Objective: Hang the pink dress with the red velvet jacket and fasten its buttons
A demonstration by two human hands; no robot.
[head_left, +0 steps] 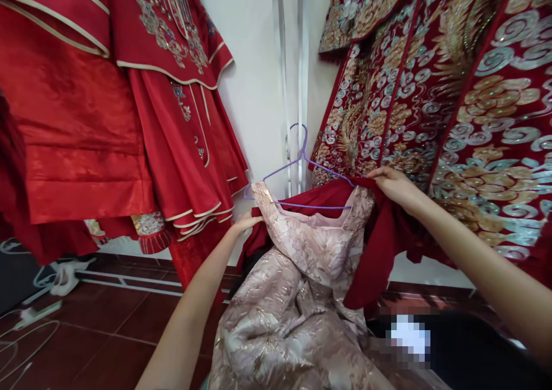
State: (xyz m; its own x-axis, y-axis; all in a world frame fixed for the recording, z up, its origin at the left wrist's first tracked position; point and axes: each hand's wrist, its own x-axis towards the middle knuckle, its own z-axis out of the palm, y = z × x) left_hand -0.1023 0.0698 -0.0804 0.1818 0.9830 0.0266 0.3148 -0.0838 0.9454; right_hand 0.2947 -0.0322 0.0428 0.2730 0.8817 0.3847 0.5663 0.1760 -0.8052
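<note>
A pale pink brocade dress [297, 298] hangs on a purple wire hanger [297, 165] in front of me. A dark red garment [375, 246] is draped behind and around it. My left hand [245, 223] grips the dress's left shoulder at the hanger's end. My right hand [394, 184] is closed on the red garment at the hanger's right end.
Plain red robes [86, 119] hang at the left. Heavily embroidered red and gold robes [452, 91] hang at the right. A white wall with a pipe [284, 79] is between them. Cables and a power strip [38, 312] lie on the dark red floor at the left.
</note>
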